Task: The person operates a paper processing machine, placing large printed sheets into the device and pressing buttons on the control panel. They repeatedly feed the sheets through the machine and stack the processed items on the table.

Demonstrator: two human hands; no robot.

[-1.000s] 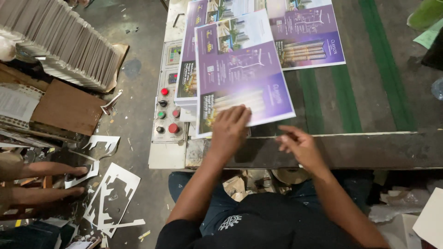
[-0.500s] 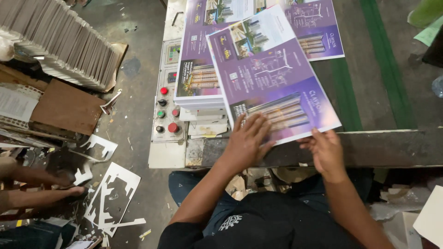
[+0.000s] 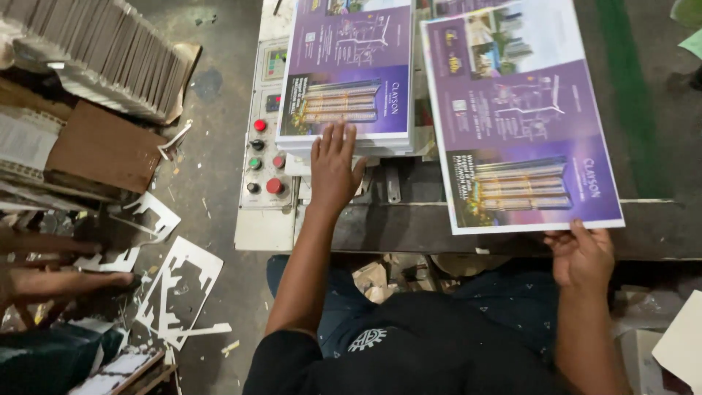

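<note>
Left hand (image 3: 333, 167) flat, fingers spread on stack of purple sheets (image 3: 349, 73); right hand (image 3: 583, 252) pinches loose printed sheet (image 3: 519, 117) on dark machine table (image 3: 651, 124); button panel (image 3: 265, 157) beside; offcuts (image 3: 179, 289) litter concrete floor (image 3: 219, 95).

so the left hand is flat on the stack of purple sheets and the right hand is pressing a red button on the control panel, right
Not quite. The head view shows the right hand holding the near edge of a loose purple sheet, not pressing a button. The left hand does lie flat on the stack of purple sheets.

Right hand (image 3: 581, 256) has pulled printed sheet (image 3: 523, 117) rightward, left hand (image 3: 333, 168) now on stack (image 3: 347, 73)
</note>
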